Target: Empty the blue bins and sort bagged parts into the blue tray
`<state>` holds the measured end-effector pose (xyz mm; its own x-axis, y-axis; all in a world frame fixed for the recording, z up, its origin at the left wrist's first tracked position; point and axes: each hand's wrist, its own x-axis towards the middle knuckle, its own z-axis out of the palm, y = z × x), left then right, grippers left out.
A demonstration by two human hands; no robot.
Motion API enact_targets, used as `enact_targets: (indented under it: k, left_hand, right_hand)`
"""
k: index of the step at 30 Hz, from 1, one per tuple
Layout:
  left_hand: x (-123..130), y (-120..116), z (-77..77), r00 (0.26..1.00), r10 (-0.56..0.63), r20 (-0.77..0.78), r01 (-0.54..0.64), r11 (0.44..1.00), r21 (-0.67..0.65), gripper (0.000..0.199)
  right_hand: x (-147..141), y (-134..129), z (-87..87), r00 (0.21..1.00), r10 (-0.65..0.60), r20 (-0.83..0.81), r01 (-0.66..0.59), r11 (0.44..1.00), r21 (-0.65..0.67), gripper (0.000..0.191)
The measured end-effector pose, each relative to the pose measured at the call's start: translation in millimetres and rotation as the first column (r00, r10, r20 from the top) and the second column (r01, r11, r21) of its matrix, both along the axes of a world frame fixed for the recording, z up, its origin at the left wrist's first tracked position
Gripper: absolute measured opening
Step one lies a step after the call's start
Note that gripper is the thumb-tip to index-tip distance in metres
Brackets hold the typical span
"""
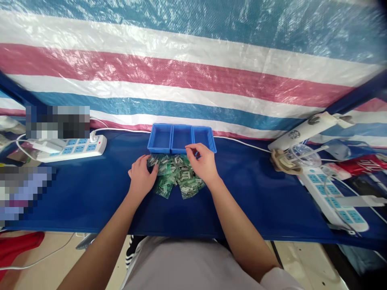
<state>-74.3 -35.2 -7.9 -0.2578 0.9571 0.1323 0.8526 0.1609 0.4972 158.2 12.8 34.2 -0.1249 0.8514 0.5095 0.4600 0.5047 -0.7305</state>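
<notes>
ok so the heap of small clear-green plastic packets (175, 175) w/ little metal bits inside sits dead centre on the dark blue table cover (90, 193), right at 6 o'clock of the row of three blue plastic bins (181, 138), touching their front edge or v close to it

left hand (141, 177) lies at 9 o'clock of the heap, fingers (151, 170) loosely spread and resting on the edge packets, not gripping anything afaict. right hand (203, 161) is at the 2 o'clock side, thumb and forefinger narrowed to a pinch over the top of the heap; whether there's a packet between them, can't tell, too small

handling guess: these look super light and crinkly, film prob slippery, so they'd slide over each other and skid on the cover. best bet imo is pinching one by a corner or flat edge, not grabbing the whole heap. contents look stiff-ish but tiny

hard to see: what the metal parts actually are, how many packets, and whether the bins have anything in them (look bare from here, far walls hide some). white power strip (71, 148) at 9 o'clock, another white strip (335, 197) at 3 o'clock partly cut off, clutter there is a blur
</notes>
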Motion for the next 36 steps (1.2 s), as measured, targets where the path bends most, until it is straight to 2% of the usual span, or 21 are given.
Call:
enact_targets:
  k: [3,8,10,14,17,24,27,29,32,34,36]
  left_hand:
    - [-3.6,11.1,4.3,0.976,-0.135,-0.171,0.12,0.988,-0.099,0.049]
    - [-9.6,10.7,2.7,0.92,-0.246,-0.306,0.228,0.969,-0.095,0.049]
    - [-15.8,8.2,1.7,0.902,-0.289,-0.32,0.271,0.957,-0.1,0.048]
    - [-30.7,5.1,1.7,0.892,-0.38,-0.247,0.357,0.925,-0.132,0.046]
    - [-34.5,4.8,1.3,0.893,-0.386,-0.23,0.375,0.922,-0.092,0.041]
    - [-23.0,8.3,-5.7,0.859,-0.371,-0.353,0.418,0.906,0.067,0.024]
    - [-24.8,7.9,-7.2,0.864,-0.352,-0.361,0.423,0.896,0.138,0.018]
    - [-26.2,5.6,-2.3,0.888,-0.332,-0.318,0.413,0.88,0.236,0.014]
    - [-18.8,1.5,16.3,0.938,-0.312,-0.149,0.346,0.848,0.403,0.01]
    - [-4.4,2.4,31.6,0.958,-0.28,0.059,0.233,0.883,0.406,0.012]
    - [15.6,9.6,43.0,0.907,-0.324,0.268,0.212,0.904,0.372,0.014]
  right_hand:
    - [-0.4,-1.3,-18.2,0.998,-0.006,-0.058,0.006,1.0,-0.006,0.021]
    - [2.0,-7.7,-36.0,0.996,-0.015,-0.09,0.01,0.998,-0.06,0.023]
    - [2.1,-8.2,-37.5,0.995,-0.004,-0.097,-0.002,0.998,-0.059,0.022]
    - [1.9,-7.0,-39.0,0.998,0.03,-0.051,-0.031,0.999,-0.031,0.021]
    - [2.1,-6.8,-39.9,0.999,0.038,-0.039,-0.04,0.999,-0.032,0.02]
    - [0.5,-7.4,-40.1,0.998,0.054,-0.016,-0.054,0.998,-0.036,0.019]
    - [-0.2,-6.7,-41.0,0.999,0.048,-0.004,-0.049,0.998,-0.033,0.02]
    - [-0.3,-6.4,-41.1,0.999,0.045,-0.009,-0.045,0.998,-0.033,0.02]
    - [-0.6,-6.7,-38.2,0.997,0.064,-0.047,-0.065,0.998,-0.021,0.02]
    - [-1.6,-8.1,-34.1,0.987,0.117,-0.109,-0.121,0.992,-0.027,0.022]
    - [-3.3,-10.3,-29.6,0.964,0.175,-0.201,-0.189,0.98,-0.056,0.03]
